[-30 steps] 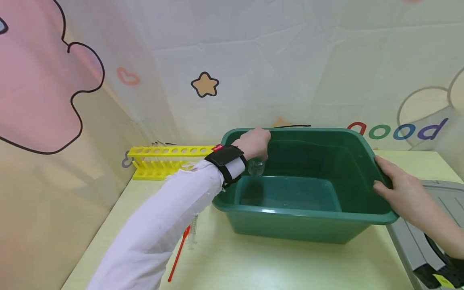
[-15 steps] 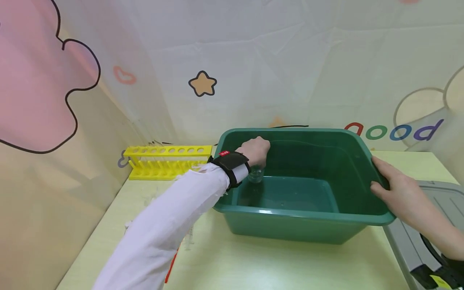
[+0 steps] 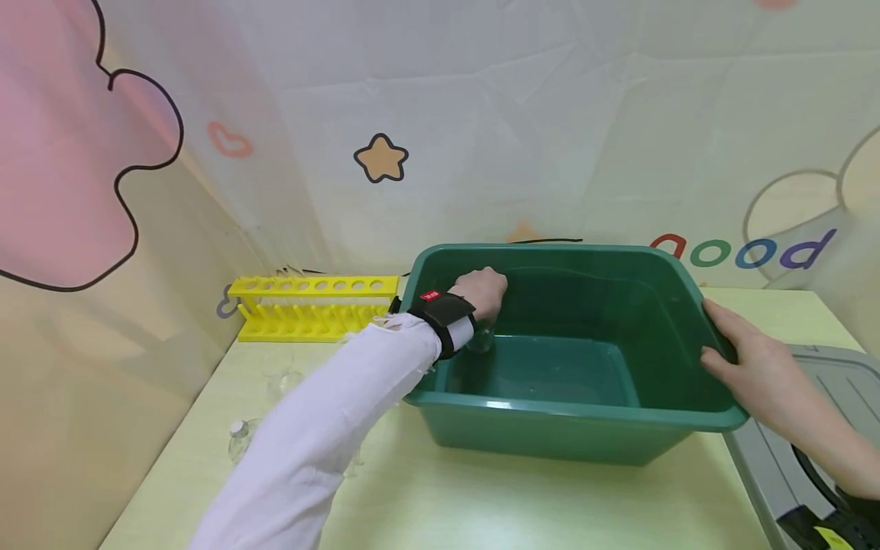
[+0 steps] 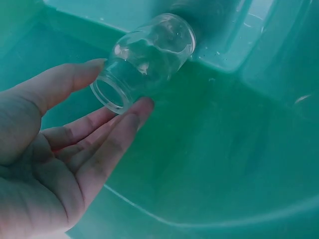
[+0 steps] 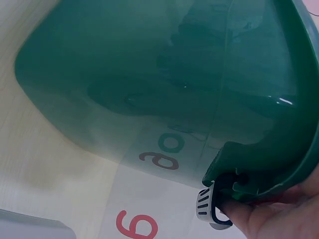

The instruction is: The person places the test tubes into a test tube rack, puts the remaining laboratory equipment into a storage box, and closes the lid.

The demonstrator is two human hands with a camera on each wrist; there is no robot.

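Clear jar [image 4: 152, 55], fingertip-held, below left grip [image 3: 483, 293]

Glass jar [image 3: 483, 338]: mid head frame, partly hidden by left hand [image 3: 483, 292]
Left hand: cut by left edge, left wrist frame
Right hand [image 5: 279, 214]: cut, lower right, right wrist frame
Green tub [image 5: 149, 84]: runs off top and right there
Bottle [image 3: 238, 441]: lower left, head frame, partly behind white sleeve [image 3: 330, 428]
Gray panel [image 3: 840, 382]: cut, right edge
Red tag [image 3: 431, 296]: print too small

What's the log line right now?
left hand: pinches glass jar near its mouth, inside green tub | right hand: grips tub's right end | yellow rack: left of tub
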